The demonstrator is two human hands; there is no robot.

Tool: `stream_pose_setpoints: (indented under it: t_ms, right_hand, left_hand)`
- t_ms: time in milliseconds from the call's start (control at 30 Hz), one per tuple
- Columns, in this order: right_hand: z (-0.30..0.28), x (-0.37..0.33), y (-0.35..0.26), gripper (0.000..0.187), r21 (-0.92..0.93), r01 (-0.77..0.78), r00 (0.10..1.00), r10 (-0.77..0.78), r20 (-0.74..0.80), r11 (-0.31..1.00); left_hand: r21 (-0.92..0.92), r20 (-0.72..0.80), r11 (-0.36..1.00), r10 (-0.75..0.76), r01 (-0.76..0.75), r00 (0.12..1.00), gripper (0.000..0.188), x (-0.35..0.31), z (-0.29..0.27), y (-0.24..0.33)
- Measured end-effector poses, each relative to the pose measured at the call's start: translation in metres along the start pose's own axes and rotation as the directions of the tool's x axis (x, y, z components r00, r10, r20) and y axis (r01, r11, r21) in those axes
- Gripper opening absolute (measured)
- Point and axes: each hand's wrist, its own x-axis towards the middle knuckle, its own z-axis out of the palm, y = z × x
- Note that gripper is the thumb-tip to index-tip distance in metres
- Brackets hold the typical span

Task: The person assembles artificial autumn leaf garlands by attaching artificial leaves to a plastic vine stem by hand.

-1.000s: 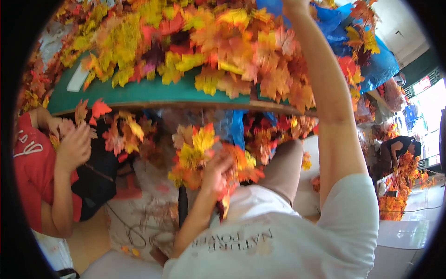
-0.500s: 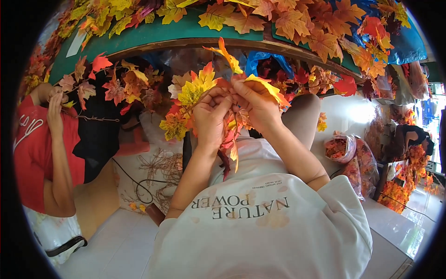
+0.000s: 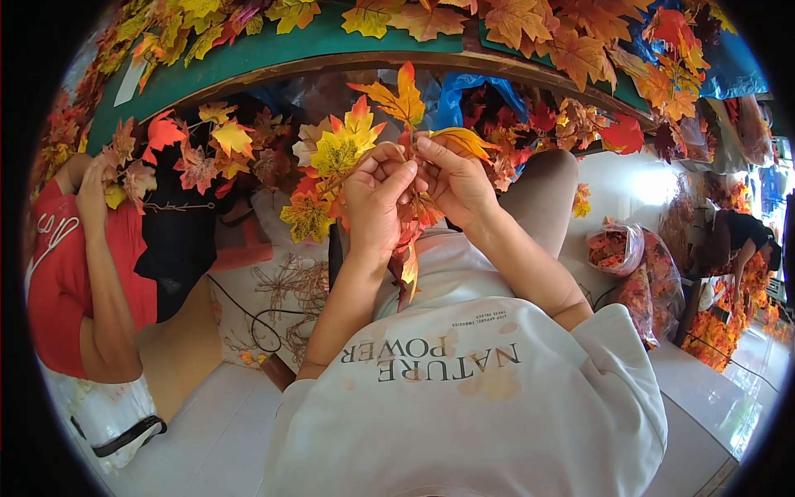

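Both hands meet over my lap, close to the table's front edge. My left hand (image 3: 374, 203) is closed on a branch of artificial maple leaves (image 3: 334, 155), whose yellow, orange and red leaves fan out at its left and hang below it. Touching it, my right hand (image 3: 458, 180) pinches at the same spot with thumb and forefinger. An orange-yellow leaf (image 3: 401, 101) stands up from between the fingertips. Another yellow-orange leaf (image 3: 465, 141) sticks out behind my right hand. The fingers hide the joint of the stems.
A green-topped table (image 3: 273, 62) heaped with artificial leaves runs across the front. At left, a person in a red top (image 3: 91, 290) handles a leafy branch. Bare brown stems (image 3: 290, 286) lie beside me. Clear bags of leaves (image 3: 642, 269) sit at right; another person (image 3: 745, 236) is farther off.
The orange-yellow leaf at my fingertips has turned and now spreads upright. The yellow leaf behind my right hand looks flatter. My hands stay together, and the neighbour's branch has shifted slightly.
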Motion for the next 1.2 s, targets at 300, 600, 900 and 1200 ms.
stream_pose_setpoints:
  t_ms: [300,600,900,1200]
  right_hand:
    - [-0.002,0.0,0.003,0.01,-0.059,0.051,0.999,-0.05,0.017,0.997]
    - [-0.001,-0.001,0.002,0.01,0.001,0.005,1.0,-0.005,-0.007,1.0]
    - [-0.006,-0.003,0.007,0.014,-0.116,0.113,0.994,-0.113,0.006,0.987]
    - [-0.011,-0.006,0.017,0.019,-0.38,0.388,0.921,-0.365,0.134,0.84]
  left_hand:
    - [-0.057,0.002,0.998,-0.026,0.026,1.0,0.018,0.001,-0.005,-0.006]
    - [-0.028,-0.016,0.999,-0.039,0.038,0.999,0.017,0.003,-0.004,-0.01]
    - [-0.064,-0.032,0.997,-0.042,0.04,0.999,0.018,0.005,-0.007,-0.016]
    - [0.095,-0.019,0.995,0.044,-0.042,0.999,0.021,0.004,-0.01,-0.013]
